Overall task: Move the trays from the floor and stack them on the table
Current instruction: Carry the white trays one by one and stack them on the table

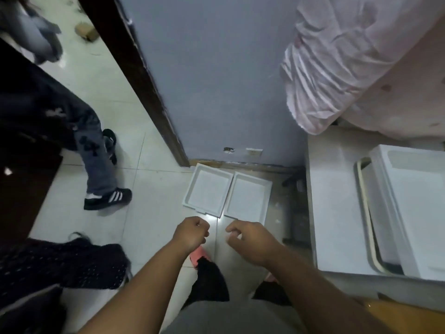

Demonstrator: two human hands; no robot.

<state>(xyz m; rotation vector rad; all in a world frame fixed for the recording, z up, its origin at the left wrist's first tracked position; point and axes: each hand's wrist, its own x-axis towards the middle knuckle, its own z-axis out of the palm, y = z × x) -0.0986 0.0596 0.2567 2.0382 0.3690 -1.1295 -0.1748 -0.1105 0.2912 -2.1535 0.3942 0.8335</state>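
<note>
Two white trays lay side by side on the floor, touching along their long edges, close to the foot of the grey wall: the left tray (pixel 207 191) and the right tray (pixel 248 198). Both were empty and flat. These two were, in my judgement, the part of the task that was left.

On the white table (pixel 334 213) to the right there was already a stack of trays (pixel 409 208). I could count at least two in it, a white one on top and a cream-rimmed one under it, but the exact number I could not tell. So some of the work seemed done.

The person's left hand (pixel 191 233) and right hand (pixel 250 239) hung above the floor just in front of the two trays, near each other, fingers loosely curled, holding nothing and touching no tray.

Another person's leg in jeans with a black striped shoe (pixel 108 197) stood well apart to the left.
</note>
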